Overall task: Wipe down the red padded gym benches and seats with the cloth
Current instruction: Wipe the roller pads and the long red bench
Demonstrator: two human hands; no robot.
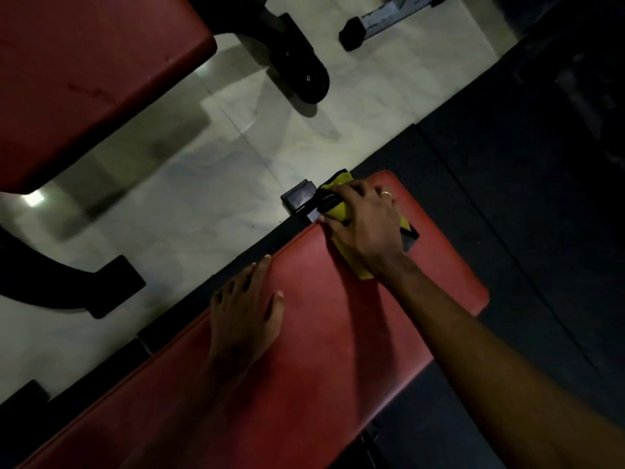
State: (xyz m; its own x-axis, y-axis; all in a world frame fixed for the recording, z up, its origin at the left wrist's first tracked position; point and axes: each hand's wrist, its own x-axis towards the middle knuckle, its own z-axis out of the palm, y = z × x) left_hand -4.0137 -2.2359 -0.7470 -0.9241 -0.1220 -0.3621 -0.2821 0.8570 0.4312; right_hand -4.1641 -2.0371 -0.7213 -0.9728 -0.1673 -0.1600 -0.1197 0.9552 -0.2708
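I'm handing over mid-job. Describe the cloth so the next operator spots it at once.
Find the long red bench running diagonally across the lower frame. At its far end, the right hand, which wears a ring, presses the cloth onto the pad. It is the only yellow thing in view, with a black edge.

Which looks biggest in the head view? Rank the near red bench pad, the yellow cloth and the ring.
1. Near red bench pad, though closest to the camera.
2. Yellow cloth, partly covered by the right hand.
3. Ring.
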